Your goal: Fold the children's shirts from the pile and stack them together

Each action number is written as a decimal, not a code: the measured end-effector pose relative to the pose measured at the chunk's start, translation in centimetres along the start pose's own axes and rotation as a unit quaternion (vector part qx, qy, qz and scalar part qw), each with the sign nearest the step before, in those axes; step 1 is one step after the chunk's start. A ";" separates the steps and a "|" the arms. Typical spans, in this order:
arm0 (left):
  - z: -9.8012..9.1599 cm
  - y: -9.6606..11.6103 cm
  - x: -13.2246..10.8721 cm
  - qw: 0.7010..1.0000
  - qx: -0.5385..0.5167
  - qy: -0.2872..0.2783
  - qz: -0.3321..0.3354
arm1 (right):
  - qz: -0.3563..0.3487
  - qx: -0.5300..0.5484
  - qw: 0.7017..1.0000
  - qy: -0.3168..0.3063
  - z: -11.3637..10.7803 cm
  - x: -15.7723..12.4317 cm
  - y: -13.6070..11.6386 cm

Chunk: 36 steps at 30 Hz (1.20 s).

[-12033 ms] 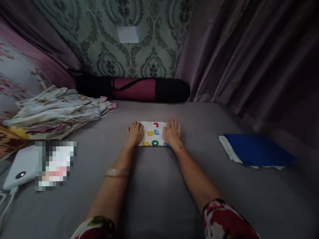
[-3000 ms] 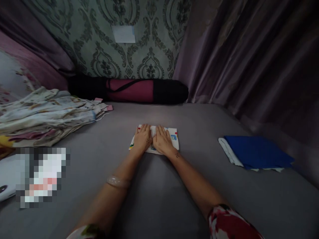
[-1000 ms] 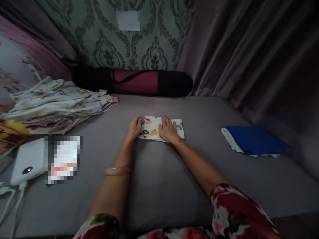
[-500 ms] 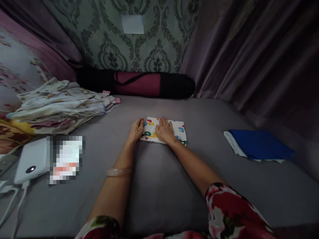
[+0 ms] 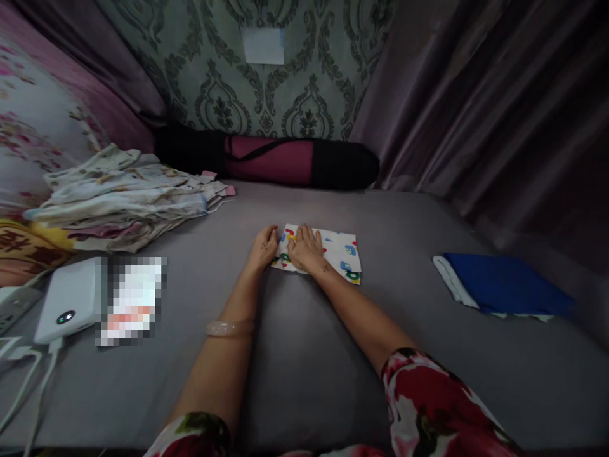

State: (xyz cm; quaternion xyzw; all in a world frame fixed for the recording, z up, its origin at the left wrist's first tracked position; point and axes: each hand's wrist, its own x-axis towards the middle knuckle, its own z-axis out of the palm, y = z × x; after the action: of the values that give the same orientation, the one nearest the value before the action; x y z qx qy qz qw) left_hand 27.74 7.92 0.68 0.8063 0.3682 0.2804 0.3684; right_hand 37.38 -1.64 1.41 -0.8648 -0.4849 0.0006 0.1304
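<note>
A small folded cloth (image 5: 340, 246), white with colourful printed shapes, lies on the grey sheet in front of me. Its layers are slightly offset along the near right edge. My right hand (image 5: 306, 249) lies flat on the left half of the cloth, fingers stretched out and pointing away from me. At the cloth's left edge is my left hand (image 5: 264, 246), turned on its side with bent fingers close together against the edge. How firmly it grips there is partly hidden. A pale bangle (image 5: 229, 328) circles my left forearm.
A pile of clothes (image 5: 128, 197) lies at the left, with a white power bank (image 5: 73, 298) and cables nearer me, beside a pixelated item (image 5: 136, 298). Folded blue cloth (image 5: 504, 282) sits at the right. A black and maroon roll bag (image 5: 271, 158) lies along the wall.
My right hand has slid left across the cloth, baring more of its right half. My left hand stays at the left edge. The camera view has shifted slightly.
</note>
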 end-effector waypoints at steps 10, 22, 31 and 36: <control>-0.2 -0.1 0.5 1.000 -0.011 0.018 -0.013 | -0.049 0.003 0.997 -0.063 0.2 0.4 -3.3; 0.1 0.3 -0.1 0.994 0.105 0.024 -0.002 | -0.010 0.154 0.988 0.010 -2.7 0.3 0.7; 0.8 0.2 -0.8 0.964 0.263 -0.023 0.014 | 0.283 0.072 0.956 -0.015 -7.9 -5.9 14.8; 0.8 0.3 -0.7 0.966 0.258 -0.008 -0.019 | 0.268 0.039 0.962 -0.014 -7.2 -7.5 14.0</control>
State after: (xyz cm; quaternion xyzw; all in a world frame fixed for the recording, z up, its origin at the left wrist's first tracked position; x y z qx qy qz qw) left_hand 28.00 6.88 0.35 0.8691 0.4403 0.1628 0.1557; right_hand 46.06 -16.43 4.26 -0.9573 -0.2363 0.0664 0.1528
